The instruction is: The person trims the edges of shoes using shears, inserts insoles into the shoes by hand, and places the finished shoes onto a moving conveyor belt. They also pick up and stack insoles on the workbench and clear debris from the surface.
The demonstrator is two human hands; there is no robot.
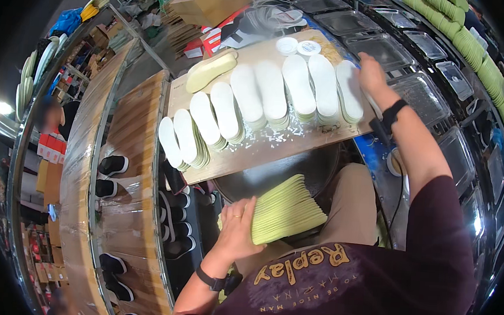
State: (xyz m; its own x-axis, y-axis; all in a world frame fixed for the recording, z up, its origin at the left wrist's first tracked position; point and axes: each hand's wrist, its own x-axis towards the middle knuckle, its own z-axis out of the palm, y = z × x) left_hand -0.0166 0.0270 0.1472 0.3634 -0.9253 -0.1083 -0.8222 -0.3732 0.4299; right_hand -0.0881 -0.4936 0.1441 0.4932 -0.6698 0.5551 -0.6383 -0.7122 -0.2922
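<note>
A thick stack of yellow-green insoles (289,210) rests over my lap. My left hand (237,226) is closed around its left end, the thumb side along the top edge. My right hand (372,78) reaches to the right side of a wooden board (246,163), beside the rightmost white-topped insole stack (349,85). Its fingers are bent, and what they grip is hidden. Several more stacks of white-topped insoles (270,95) lie fanned in a row on the board. One pale yellow insole (211,72) lies behind them. Small white scraps (273,137) are strewn in front of the stacks.
Two round white lids (286,46) lie at the board's far edge. A dark round basin (274,170) sits below the board. Shoes (113,165) stand on wrapped racks at left. Metal trays (423,98) line the right side; a cardboard box (209,3) is behind.
</note>
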